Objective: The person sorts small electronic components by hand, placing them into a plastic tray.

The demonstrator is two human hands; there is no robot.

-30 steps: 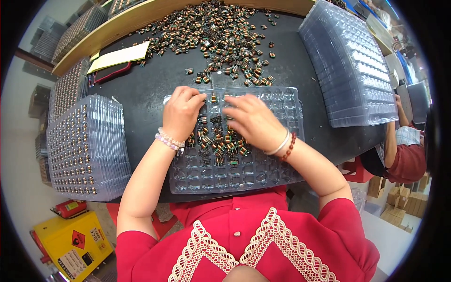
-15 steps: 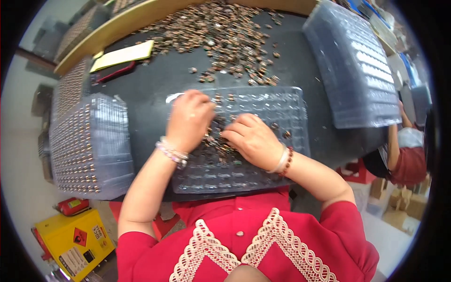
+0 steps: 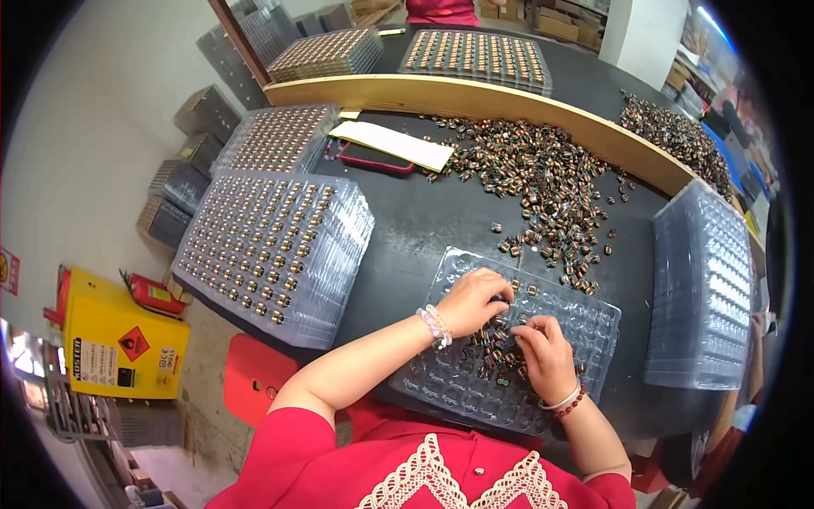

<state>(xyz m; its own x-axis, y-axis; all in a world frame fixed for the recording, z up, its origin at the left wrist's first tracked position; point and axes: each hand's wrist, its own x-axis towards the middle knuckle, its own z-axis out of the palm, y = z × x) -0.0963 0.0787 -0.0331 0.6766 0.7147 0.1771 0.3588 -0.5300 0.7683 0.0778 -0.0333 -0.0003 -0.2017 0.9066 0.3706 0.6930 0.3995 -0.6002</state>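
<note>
Wound coils (image 3: 489,352) heaped in clear tray (image 3: 585,327); left hand (image 3: 475,304) curled on far side, right hand (image 3: 549,356) bunched at right; pinched items cannot be told

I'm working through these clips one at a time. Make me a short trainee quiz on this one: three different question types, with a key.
1. True or false: the left hand and the right hand are both over the clear tray.

2. Fill in the blank: beyond the heap of small parts runs a long ____ board.

3. Multiple choice: such parts show in the top tray of
a) the right stack
b) the nearer left stack
c) neither

Key:
1. True.
2. Wooden.
3. b: rows of parts fill its top tray.
</note>
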